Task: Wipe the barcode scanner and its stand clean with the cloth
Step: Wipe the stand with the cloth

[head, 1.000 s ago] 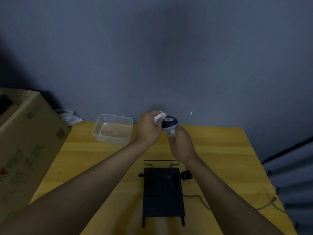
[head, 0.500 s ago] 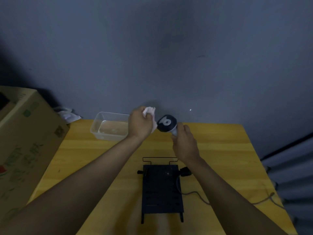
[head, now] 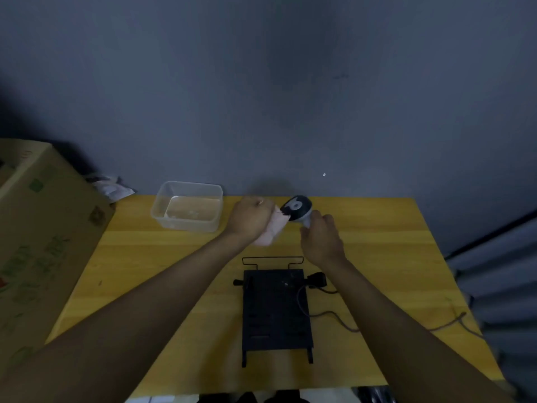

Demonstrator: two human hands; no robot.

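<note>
Right hand (head: 321,239) is closed round the handle of the barcode scanner (head: 297,209), holding it up off the table (head: 377,245) near the back edge, head tilted toward the left. Left hand (head: 250,218) is fisted tight on the cloth (head: 273,229), a pale wad sticking out at the thumb side and touching the scanner head's left/lower edge.

Progress, as judged: wipe of scanner head is under way; can't say how much of the body or handle is done. The stand (head: 276,312), black w/ wire frame at its far end, lies flat on the table near the person, between the forearms, w/ nothing touching it. Looks not yet wiped, so roughly half the job is left, plus any scanner faces not reached.

Hard to see: scanner handle is hidden inside the right hand; scan window faces away or is covered by cloth. Cable (head: 334,315) runs from beside the stand toward the right edge; its link to the scanner is not traceable. Clear tub (head: 187,209) at back left, contents indistinct, maybe a little liquid. Cardboard box (head: 37,228) cut off at left. Light is dim, so dirt or smears on either item can't be made out.
</note>
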